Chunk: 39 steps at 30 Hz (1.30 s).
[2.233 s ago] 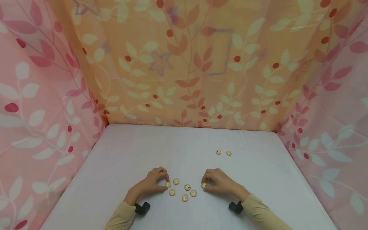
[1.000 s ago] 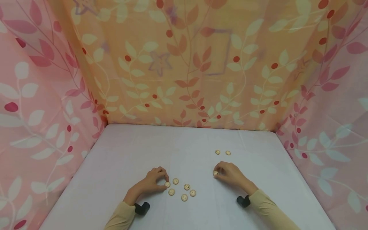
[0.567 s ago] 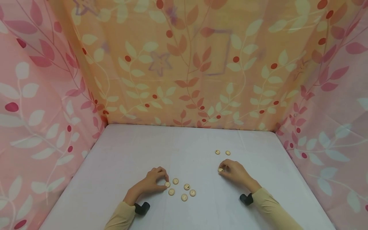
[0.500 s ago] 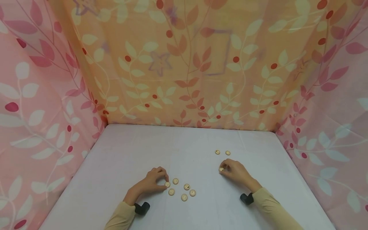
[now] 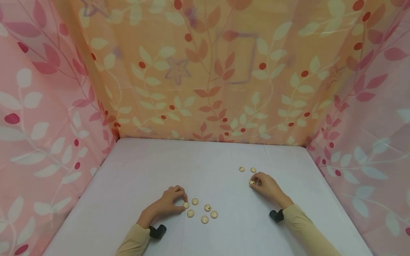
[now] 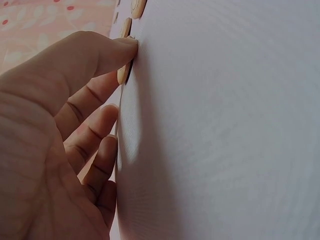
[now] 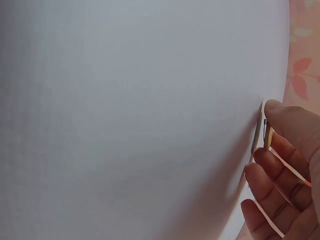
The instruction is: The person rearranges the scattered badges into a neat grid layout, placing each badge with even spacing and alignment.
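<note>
Pinching disc with left hand on white surface, near five loose discs. Pinching second disc with right hand, near two more discs.

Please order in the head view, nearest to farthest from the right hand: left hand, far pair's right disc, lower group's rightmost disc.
1. Far pair's right disc, just beyond.
2. Lower group's rightmost disc, lower left.
3. Left hand, farthest left.

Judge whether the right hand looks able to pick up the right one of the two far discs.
Probably not yet: the right hand is near that far disc, but it pinches another disc.
</note>
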Motion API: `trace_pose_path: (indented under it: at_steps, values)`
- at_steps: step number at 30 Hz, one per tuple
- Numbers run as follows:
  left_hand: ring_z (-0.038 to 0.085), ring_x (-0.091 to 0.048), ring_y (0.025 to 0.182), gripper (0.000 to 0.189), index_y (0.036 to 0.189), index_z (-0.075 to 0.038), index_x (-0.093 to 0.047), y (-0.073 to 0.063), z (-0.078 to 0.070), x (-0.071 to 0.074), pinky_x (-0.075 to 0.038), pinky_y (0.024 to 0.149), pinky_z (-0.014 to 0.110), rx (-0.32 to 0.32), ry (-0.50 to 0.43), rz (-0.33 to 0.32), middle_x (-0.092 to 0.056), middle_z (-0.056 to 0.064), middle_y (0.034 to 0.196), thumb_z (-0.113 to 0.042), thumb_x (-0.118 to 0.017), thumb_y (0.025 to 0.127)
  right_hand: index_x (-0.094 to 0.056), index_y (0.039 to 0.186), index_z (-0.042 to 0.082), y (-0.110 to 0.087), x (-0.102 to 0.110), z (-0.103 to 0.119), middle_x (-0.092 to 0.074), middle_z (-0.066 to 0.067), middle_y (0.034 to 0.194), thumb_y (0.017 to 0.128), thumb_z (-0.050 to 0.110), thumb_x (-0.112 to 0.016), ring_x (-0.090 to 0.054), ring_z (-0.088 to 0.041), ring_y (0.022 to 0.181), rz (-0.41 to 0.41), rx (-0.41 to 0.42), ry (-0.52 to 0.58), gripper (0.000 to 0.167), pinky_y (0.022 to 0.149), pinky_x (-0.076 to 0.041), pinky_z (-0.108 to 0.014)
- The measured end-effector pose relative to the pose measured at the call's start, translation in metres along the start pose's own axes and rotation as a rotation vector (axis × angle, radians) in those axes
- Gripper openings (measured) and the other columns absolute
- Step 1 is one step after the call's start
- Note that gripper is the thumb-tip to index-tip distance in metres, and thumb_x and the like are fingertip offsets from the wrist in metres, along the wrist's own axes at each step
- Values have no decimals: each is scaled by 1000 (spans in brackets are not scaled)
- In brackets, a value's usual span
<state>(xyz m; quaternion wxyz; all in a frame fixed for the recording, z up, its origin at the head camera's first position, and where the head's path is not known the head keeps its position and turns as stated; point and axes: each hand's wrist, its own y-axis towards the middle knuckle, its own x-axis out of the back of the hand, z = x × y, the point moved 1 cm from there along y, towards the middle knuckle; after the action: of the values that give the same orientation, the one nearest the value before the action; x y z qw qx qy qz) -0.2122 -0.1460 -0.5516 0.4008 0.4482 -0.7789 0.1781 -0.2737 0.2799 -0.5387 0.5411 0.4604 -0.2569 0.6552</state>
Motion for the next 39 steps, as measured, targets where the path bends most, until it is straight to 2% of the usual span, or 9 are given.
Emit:
trace_pose_path:
  at_steps: [8,13,19,30,39]
  values:
    - [16,-41,101,18,87,-25,-61,0,-1,0,-28,90,49,0,-11,6,-48,-11,102,-26,-74,76,-64,90,11,2,4,-14,-58,4,78,77,21,-74,-48,-8,66,-50,-13,17,20,59,-39,-25]
    - [18,-42,101,17,87,-26,-61,-1,0,-1,-29,89,51,-6,-5,2,-48,-11,101,-27,-74,76,-64,91,11,4,6,-19,-57,3,78,78,21,-73,-48,-10,68,-52,-48,12,19,61,-39,-27]
    - [18,-41,101,17,87,-25,-61,-1,0,0,-29,88,51,-13,-4,-4,-48,-10,101,-26,-74,76,-64,91,7,8,9,-27,-58,0,78,79,17,-73,-48,-12,68,-77,-49,10,18,61,-39,-28]
    - [16,-40,101,18,88,-24,-61,-1,-1,0,-29,90,47,25,-22,21,-49,-9,105,-27,-74,76,-64,90,4,13,17,-39,-60,-4,79,81,19,-71,-52,-14,69,-122,-50,-24,19,63,-42,-30]
    - [16,-41,100,19,87,-24,-60,0,-1,1,-28,88,47,-11,-11,-13,-50,-8,103,-25,-75,75,-64,91,3,17,22,-47,-59,-6,81,81,19,-71,-53,-17,71,-148,-80,-57,20,62,-41,-32]
